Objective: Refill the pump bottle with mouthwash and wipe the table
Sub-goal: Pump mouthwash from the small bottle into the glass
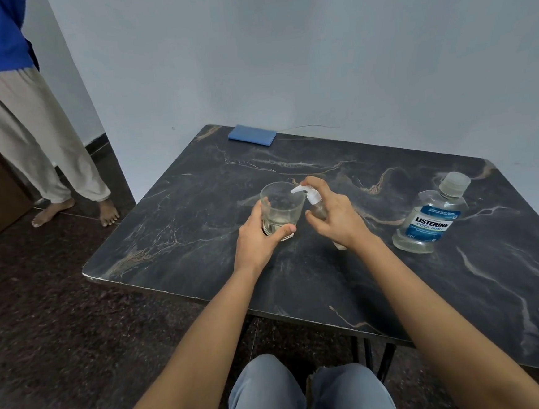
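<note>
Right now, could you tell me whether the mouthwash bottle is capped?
Capped: the mouthwash bottle stands upright, its cap on the neck.

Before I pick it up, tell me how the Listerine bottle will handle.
The Listerine bottle looks like smooth clear plastic: probably stiff, slightly squeezable, perhaps slippery if wet. It stands upright and fairly tall, so a high push may tip it. Its cap is on, so spilling seems unlikely.
</note>
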